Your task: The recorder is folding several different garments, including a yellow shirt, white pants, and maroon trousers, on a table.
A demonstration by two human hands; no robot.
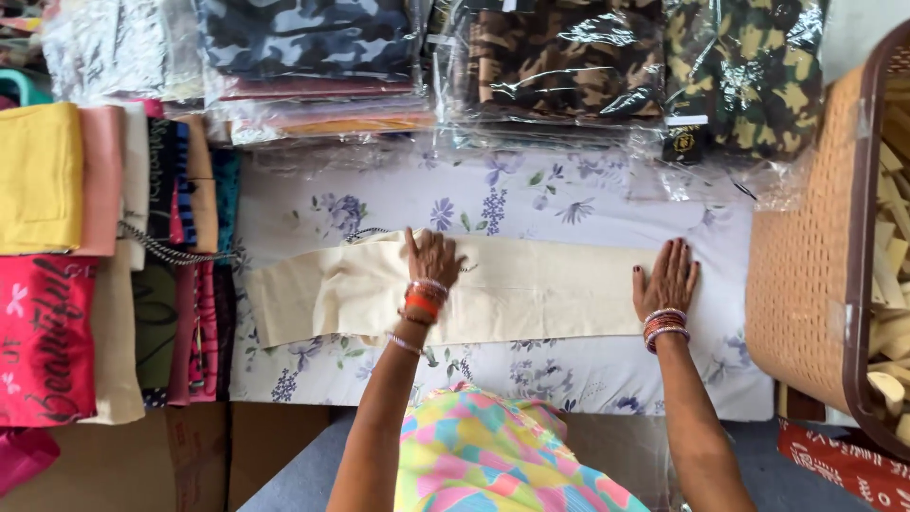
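Left hand (pixel 432 258): fingers spread, palm flat on the cream garment (pixel 474 289), pressing near its middle – holds nothing.
Right hand (pixel 667 282): also spread and flat, on the garment's end at 3 o'clock.
Cream garment: lies lengthwise across the flowered sheet (pixel 569 204) on the surface, folded into a long strip.
Handling: judged light, soft and limp – it would sag if lifted by one point, so both ends or a folded edge look the best hold; not fragile, hardly slippery.
Cord (pixel 171 251): twisted, at 9 o'clock of the left hand.
Folded clothes (pixel 57 246): stacked further out at 9 o'clock.
Bagged camouflage cloth (pixel 569 57): at 12 o'clock.
Basket (pixel 806 256): at 3 o'clock, beyond the right hand.
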